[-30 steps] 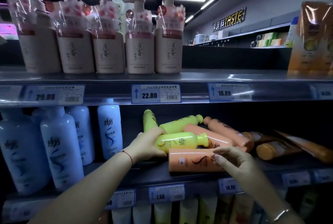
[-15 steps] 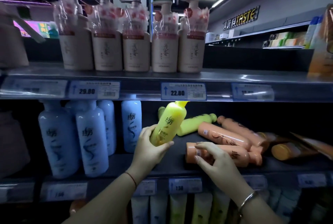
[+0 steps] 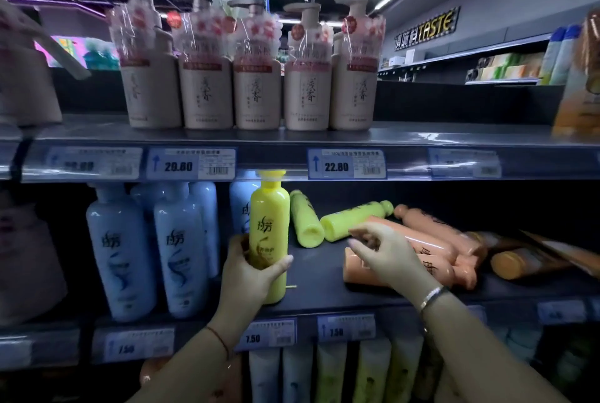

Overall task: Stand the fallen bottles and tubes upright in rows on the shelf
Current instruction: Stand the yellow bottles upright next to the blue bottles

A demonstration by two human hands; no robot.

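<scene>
Yellow bottle (image 3: 268, 234), tilted half a second ago, now stands upright beside blue bottles (image 3: 152, 250), left hand (image 3: 251, 276) clasping it; right hand (image 3: 386, 255), fingers loosely curled and empty, reaches toward fallen peach bottles (image 3: 431, 250).

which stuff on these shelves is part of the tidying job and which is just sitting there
Job: upright yellow bottle in left hand; fallen yellow bottles; fallen peach bottles; right hand.

Not involved: blue bottles; pump bottles; price tags.

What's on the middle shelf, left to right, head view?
Upright blue bottles → upright yellow bottle held in the left hand → two fallen yellow bottles → right hand over fallen peach bottles → fallen orange bottle.
</scene>
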